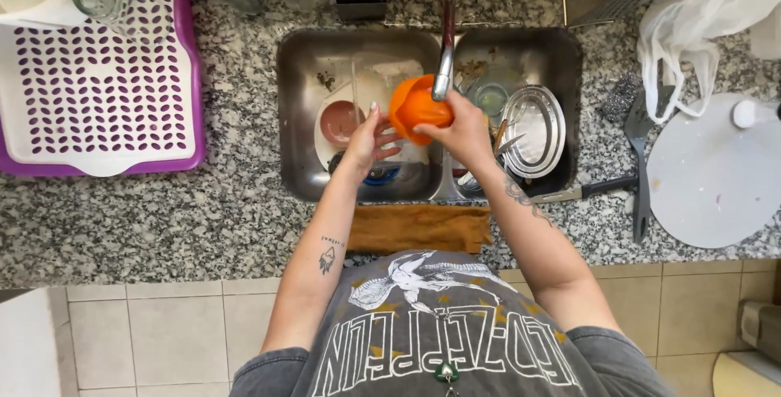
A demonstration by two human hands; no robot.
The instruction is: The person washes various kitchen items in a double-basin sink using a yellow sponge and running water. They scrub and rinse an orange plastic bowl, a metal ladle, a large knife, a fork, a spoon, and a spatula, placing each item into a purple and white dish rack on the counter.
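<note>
Hands meet over the double sink (pixel 297 112): right hand (pixel 455 127) fingers clamped on an orange cup (pixel 415 106) under the tap (pixel 445 55), left hand (pixel 368 135) fingers apart, touching the cup's left side.

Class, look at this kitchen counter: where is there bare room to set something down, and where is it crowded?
Bare granite lies between the purple drying rack and the sink, and along the front edge. Both sink basins are crowded with dishes; right of the sink, a spatula, knife and round board fill the counter.
</note>
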